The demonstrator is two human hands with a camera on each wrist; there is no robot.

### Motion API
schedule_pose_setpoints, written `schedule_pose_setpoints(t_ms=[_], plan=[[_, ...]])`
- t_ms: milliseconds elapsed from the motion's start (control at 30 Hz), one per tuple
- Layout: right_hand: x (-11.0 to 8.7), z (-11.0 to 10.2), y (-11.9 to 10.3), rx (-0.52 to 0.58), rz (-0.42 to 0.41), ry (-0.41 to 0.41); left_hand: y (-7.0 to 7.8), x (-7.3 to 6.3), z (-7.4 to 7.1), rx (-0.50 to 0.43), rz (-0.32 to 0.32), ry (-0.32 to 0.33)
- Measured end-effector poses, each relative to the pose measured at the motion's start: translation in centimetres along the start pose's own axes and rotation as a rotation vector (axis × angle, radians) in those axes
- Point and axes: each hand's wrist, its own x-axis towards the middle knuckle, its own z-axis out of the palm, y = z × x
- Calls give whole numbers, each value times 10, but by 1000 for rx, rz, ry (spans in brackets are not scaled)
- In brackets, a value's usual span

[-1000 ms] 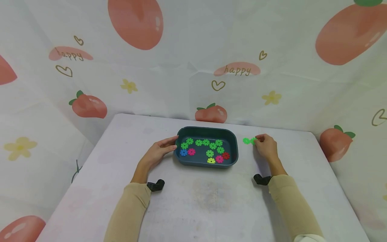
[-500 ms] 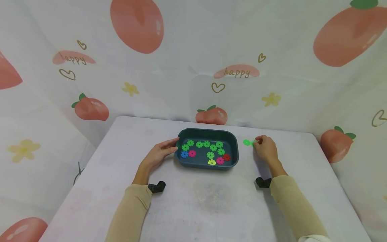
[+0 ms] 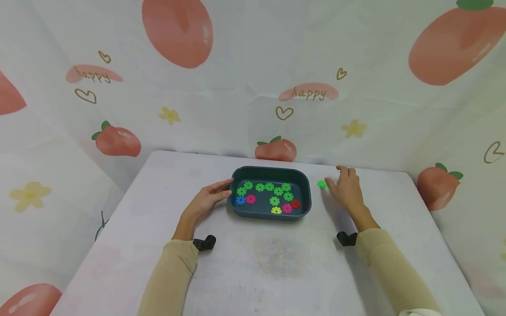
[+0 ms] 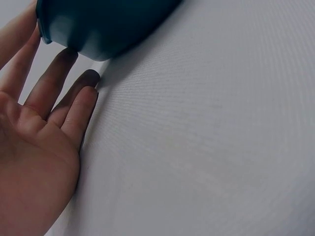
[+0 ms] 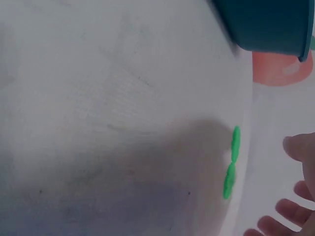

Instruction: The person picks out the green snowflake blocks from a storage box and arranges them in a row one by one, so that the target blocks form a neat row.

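My left hand (image 3: 204, 201) rests against the left end of a dark teal tray (image 3: 269, 217), its fingers fairly straight. In the left wrist view, fingertips (image 4: 66, 54) touch the tray wall (image 4: 106, 29) near the tabletop. Inside the tray lie notched plastic discs: several green ones (image 3: 274, 201), a blue one (image 3: 240, 200), a yellow one (image 3: 276, 210), a red one (image 3: 295, 204) and two pink ones (image 3: 251, 199). Right of the tray, my right hand (image 3: 348, 191) is spread above two joined green discs (image 5: 236, 142) lying on the table. It holds nothing; in the head view it hides one disc.
The white-covered table (image 3: 237, 272) extends in front of the tray. Behind it hangs a white cloth (image 3: 237, 114) printed with peaches, hearts and flowers. A black wrist camera (image 3: 204, 243) sits on the left wrist, another wrist camera (image 3: 347, 239) on the right.
My right hand has let go of the joined green discs, spread its fingers and lifted slightly. The discs stay on the table. My left hand and the tray have not moved.
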Motion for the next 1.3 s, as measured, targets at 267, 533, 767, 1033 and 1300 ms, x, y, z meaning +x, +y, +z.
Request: schedule_pose_setpoints(t_ms=[267,533,767,1033,1300], plan=[[-1,-4,-13,-80,-74,13,-1,1,1,-4,12,-9],[-1,-6,-25,-206,-85,-91,-2,2,0,-3,13,-8],[-3,0,-35,-242,-128,-133,-1,1,-1,-1,5,-6],[-5,3,-46,-289,-186,-153,1,0,-1,-3,-3,-5],[-7,1,-55,-322,-229,-185,1,1,-1,-2,-4,-4]])
